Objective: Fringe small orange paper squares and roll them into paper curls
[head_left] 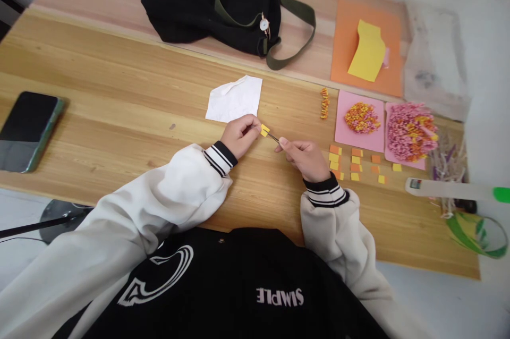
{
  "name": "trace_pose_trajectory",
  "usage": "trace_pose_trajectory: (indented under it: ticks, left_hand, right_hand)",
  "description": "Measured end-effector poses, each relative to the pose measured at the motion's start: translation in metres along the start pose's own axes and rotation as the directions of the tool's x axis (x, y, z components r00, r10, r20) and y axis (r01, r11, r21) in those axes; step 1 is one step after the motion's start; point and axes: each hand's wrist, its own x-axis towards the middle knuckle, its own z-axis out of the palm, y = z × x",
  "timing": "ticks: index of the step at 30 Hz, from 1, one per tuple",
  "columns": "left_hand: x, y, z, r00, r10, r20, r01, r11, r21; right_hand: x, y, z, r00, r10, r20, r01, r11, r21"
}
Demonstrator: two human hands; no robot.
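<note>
My left hand [242,136] is closed, its thumb and fingertips pinching a small yellow paper piece [264,130]. From the other side, my right hand [306,157] grips a thin dark metal tool [273,138], whose tip meets the paper; whether it is tweezers or a needle is too small to tell. Just behind my left hand lies a creased white paper sheet [235,99]. Right of my right hand, small orange and yellow paper pieces [356,160] are laid out in rows. A short column of orange curled bits [324,103] sits beyond them.
Two pink sheets [342,134] bear heaps of pink, orange and yellow curled bits [410,129]. An orange sheet [340,57] with yellow paper [367,52] lies behind. A black bag [223,9] stands at the back, a phone [30,129] at left, a glue stick [450,188] at right.
</note>
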Motion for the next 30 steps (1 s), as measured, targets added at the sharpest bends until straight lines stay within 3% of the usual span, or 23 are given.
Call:
trace_pose_trajectory:
  ticks: [30]
  left_hand:
    - [0.0008, -0.0007, 0.0004, 0.994, -0.042, -0.1, 0.034, 0.997, -0.075]
  right_hand:
    - [-0.0005, 0.0004, -0.0023, 0.999, 0.047, 0.02, -0.048, 0.996, 0.074]
